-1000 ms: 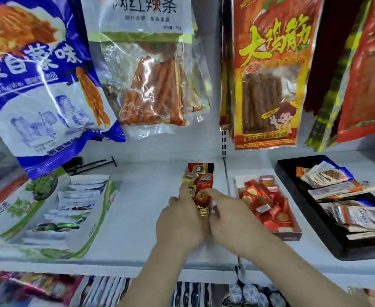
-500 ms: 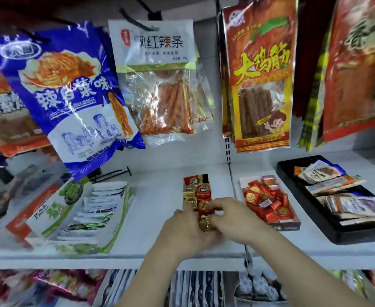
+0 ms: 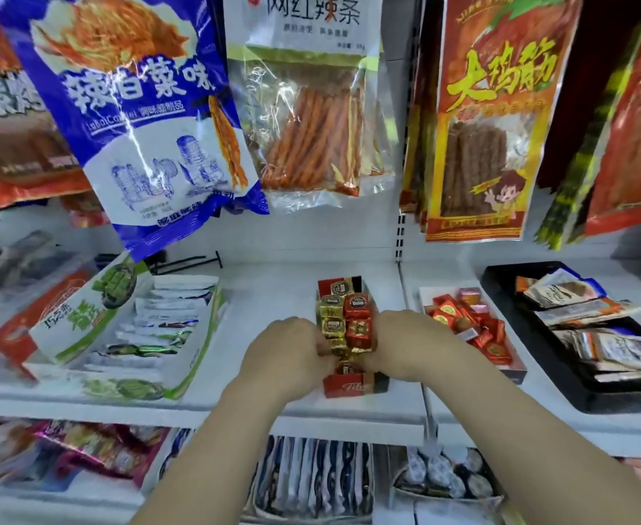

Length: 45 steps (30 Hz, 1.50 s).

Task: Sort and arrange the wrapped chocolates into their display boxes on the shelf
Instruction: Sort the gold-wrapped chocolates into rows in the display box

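Observation:
A narrow red display box [image 3: 349, 386] stands on the white shelf [image 3: 273, 297], filled with gold-wrapped and red-wrapped chocolates [image 3: 345, 316] in two rows. My left hand [image 3: 286, 352] is at the box's left side and my right hand [image 3: 406, 346] at its right side. The fingers of both curl in on the wrapped chocolates near the box's front end; the fingertips are partly hidden. To the right sits a second box [image 3: 517, 373] with several red-wrapped chocolates [image 3: 470, 323] lying loosely in it.
A green-and-white box of sachets [image 3: 129, 335] lies at the left. A black tray [image 3: 500, 278] of snack packets stands at the right. Large snack bags [image 3: 141, 119] hang above the shelf. More packets fill the lower shelf [image 3: 311, 483].
The view has tilted down and moved closer. Both hands stay at the narrow box; its red front end now shows below them.

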Tool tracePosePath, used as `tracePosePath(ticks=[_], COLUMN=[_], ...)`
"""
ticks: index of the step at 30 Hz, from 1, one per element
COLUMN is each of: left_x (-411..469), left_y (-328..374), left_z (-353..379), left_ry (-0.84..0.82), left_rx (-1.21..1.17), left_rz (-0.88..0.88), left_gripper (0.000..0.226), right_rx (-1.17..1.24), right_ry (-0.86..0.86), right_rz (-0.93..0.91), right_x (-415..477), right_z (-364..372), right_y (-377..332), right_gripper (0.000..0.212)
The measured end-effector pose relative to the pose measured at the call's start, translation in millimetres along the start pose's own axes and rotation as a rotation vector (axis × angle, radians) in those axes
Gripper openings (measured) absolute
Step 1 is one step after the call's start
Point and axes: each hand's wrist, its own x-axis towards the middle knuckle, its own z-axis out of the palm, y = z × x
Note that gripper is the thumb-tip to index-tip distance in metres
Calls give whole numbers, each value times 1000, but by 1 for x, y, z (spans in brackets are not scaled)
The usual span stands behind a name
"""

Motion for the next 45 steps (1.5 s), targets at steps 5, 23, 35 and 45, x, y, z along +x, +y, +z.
tracePosePath(ticks=[5, 23, 35, 45], left_x=[7, 7, 15, 44], left_y=[13, 13, 14, 5], left_z=[0, -6, -14, -18], left_ry=[-142, 0, -174, 502], left_rx=[78, 100, -10, -621], left_rz=[-80, 170, 148, -111], left_gripper=[27, 13, 17, 21], right_rx=[50, 629, 715, 828], right_ry=[-58, 285, 287, 223], right_rz=[6, -6, -52, -42], right_x=[4, 7, 11, 0], right_z=[0, -13, -9, -11], right_y=[0, 20, 25, 37], right_gripper=[36, 16, 7, 23])
